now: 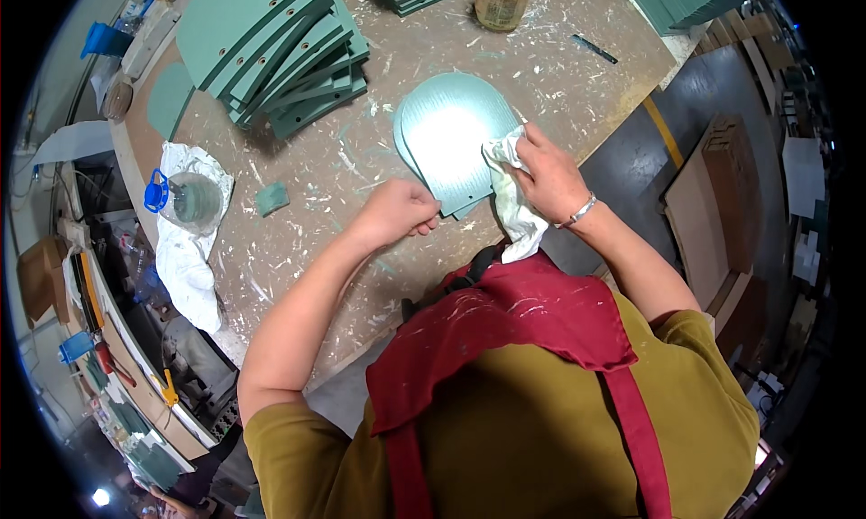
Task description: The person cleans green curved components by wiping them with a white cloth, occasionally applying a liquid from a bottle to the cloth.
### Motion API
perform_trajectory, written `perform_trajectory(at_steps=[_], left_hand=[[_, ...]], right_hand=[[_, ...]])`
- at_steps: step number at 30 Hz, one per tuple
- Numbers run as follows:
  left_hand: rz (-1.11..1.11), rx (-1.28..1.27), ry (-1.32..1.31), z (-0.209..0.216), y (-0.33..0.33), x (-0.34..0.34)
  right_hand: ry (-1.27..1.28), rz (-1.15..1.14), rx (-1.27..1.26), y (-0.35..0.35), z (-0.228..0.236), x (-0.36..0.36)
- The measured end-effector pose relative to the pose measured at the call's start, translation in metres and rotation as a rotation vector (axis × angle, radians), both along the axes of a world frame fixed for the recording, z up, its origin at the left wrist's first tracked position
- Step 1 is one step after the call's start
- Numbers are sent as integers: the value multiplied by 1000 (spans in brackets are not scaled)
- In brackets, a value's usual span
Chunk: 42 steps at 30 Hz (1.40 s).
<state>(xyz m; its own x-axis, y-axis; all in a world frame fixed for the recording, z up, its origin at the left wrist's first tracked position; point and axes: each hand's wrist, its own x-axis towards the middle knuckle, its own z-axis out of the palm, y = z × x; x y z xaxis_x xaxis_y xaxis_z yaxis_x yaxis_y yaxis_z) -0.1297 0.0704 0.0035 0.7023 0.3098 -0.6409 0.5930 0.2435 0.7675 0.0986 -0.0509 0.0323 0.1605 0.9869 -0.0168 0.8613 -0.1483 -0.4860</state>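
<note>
A green panel (449, 131) with a rounded far end and small holes along its near edge lies on the worktable, with a similar panel partly showing beneath it. My left hand (397, 214) is closed at the near left corner of the top panel, its fingertips against the edge. Bunched in my right hand (548, 176) is a white cloth (519, 221) with greenish stains. It presses on the panel's right side, and its loose end hangs toward my red apron. Bright glare covers the middle of the panel.
Stacked green panels (271, 50) stand at the far left of the worktable (316, 181). A clear jug with a blue cap (194, 199) rests on a white cloth (185, 266), near a small green pad (271, 198). Farther off are a jar (502, 3) and a dark pen-like tool (595, 49).
</note>
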Motion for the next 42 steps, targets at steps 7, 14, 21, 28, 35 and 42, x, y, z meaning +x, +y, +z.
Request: perform_trajectory(at_steps=[7,14,21,28,35,42], left_hand=[[20,1,33,3,-5,-1],[0,916,-26,22,19,14],[-61,1347,-113,-34,42,73],[-62,1348,-114,-31,41,70],[-68,1334,-119,-29,40,69],[-71,1310,-120,-25,39,70]], right_hand=[[-11,12,-22,0,0,1],[15,19,-42,1,3,5],[22,380,188,31,3,-41],[186,529,-252,-27,6,-29],[72,436,201,9,-21,-44],[195,177,91,-11,31,3]])
